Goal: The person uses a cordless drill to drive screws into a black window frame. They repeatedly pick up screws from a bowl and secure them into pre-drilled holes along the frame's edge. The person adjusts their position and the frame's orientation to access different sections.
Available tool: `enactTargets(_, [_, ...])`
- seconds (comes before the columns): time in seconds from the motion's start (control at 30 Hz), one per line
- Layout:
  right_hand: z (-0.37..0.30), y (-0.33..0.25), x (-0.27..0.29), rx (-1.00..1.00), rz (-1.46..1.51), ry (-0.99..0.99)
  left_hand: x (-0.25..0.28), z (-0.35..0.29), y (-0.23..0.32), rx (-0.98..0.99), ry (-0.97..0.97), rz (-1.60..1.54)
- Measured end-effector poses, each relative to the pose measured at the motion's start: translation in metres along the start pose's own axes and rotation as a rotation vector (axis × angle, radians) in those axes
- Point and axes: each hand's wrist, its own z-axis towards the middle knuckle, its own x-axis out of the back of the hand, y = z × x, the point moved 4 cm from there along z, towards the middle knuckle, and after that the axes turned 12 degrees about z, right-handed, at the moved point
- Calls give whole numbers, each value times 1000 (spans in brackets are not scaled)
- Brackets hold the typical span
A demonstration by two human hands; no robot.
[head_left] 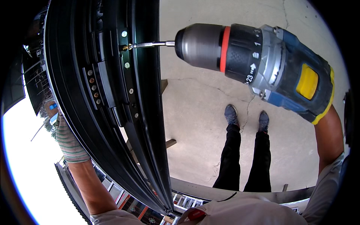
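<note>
Head view: a drill (pixel 258 69) drives a screw (pixel 125 47) into a black frame (pixel 112 93).

The bit meets a brass-coloured screw at the frame's hinge plate (pixel 127 78), and the screw head stands proud, so I judge it not yet seated. Other screws above and below on the plate look flush, so most fixing there seems done. The right hand (pixel 328 108) is hidden behind the drill's body; I cannot tell how its fingers lie, though it plainly carries the tool. The left hand (pixel 62 131), in a striped glove, reaches behind the frame's far edge, fingers out of sight. Legs (pixel 245 153) stand on concrete (pixel 202 112) below.
</note>
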Motion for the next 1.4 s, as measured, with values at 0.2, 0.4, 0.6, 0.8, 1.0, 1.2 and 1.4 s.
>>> enactTargets(0.2, [3,-3,-13,187,-302,-75,3,4,-4,-3,-19,3])
enactTargets(0.4, [1,-22,-4,143,-425,-77,4,1,1,-5,41,12])
enactTargets(0.6, [6,-47,3,137,-804,-75,-11,4,9,-10,-45,-29])
enactTargets(0.8, [18,-50,-1,173,-1084,-130,3,7,-1,21,-24,-49])
enactTargets(1.0, [22,-35,11,-50,-668,-112,9,12,-2,-29,-35,-9])
enactTargets(1.2, [32,-22,-3,-243,-268,-251,4,12,-4,-21,33,6])
enactTargets(1.4, [44,-16,-44,-76,-91,-318,2,11,2,-53,17,-27])
